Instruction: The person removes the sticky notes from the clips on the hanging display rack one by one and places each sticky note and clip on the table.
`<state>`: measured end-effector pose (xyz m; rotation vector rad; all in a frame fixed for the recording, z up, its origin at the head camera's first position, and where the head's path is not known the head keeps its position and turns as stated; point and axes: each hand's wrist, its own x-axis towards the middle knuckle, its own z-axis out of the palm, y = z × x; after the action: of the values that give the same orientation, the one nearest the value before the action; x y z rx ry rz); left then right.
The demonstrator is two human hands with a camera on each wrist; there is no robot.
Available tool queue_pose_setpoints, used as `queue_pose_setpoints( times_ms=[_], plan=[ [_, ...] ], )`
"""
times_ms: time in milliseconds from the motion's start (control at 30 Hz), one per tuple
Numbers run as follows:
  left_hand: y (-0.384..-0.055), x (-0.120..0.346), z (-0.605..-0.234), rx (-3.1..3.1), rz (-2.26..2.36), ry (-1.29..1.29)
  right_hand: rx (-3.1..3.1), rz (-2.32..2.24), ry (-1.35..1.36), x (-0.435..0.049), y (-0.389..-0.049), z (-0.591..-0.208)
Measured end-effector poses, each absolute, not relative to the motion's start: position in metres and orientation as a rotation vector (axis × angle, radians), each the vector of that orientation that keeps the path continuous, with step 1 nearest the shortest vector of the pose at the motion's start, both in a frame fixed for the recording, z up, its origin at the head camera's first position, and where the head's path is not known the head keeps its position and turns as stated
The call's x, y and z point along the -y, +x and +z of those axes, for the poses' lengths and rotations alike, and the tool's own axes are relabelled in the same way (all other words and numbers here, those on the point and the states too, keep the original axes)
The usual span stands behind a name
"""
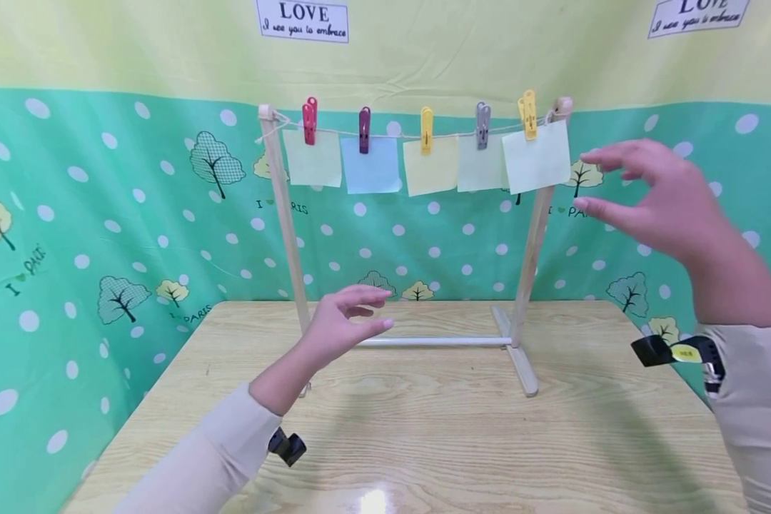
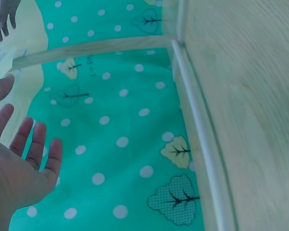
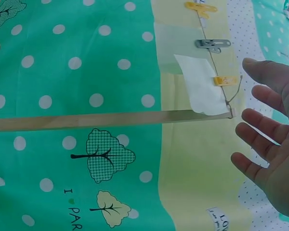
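Observation:
A string runs between two wooden posts, and several paper squares hang from it by clothespins. From left to right in the head view come a pale green note (image 1: 313,163) under a red clothespin (image 1: 310,121), a blue note (image 1: 370,168) under a purple clothespin (image 1: 364,130), a yellow note (image 1: 432,168), a pale note (image 1: 478,171) under a grey clothespin (image 1: 482,126), and a whitish note (image 1: 537,160) under a yellow clothespin (image 1: 530,118). My right hand (image 1: 664,193), fingers relaxed and holding nothing, is just right of the whitish note. Lower down, my left hand (image 1: 347,321) hovers with nothing in its loose fingers.
The wooden rack has a right post (image 1: 533,250), a left post (image 1: 285,221), a foot (image 1: 520,364) and a white crossbar (image 1: 437,342) low between them. It stands on a wood-grain table (image 1: 424,442). A green dotted curtain (image 1: 148,214) hangs behind and at the left.

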<state>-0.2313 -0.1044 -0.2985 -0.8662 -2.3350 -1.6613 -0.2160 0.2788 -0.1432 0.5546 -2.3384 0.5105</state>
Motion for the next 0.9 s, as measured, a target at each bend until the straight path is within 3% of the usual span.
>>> queue_pose_setpoints(
  times_ms=[433,900],
  plan=[
    [-0.221,0.076,-0.261,2.32,-1.761,-0.93,2.314,0.616,0.53,-0.268,-0.222,-0.123],
    [-0.23,0.05,-0.244,2.236,-1.873,-0.971,2.338,0.754,0.444,-0.259,-0.227,-0.101]
  ],
)
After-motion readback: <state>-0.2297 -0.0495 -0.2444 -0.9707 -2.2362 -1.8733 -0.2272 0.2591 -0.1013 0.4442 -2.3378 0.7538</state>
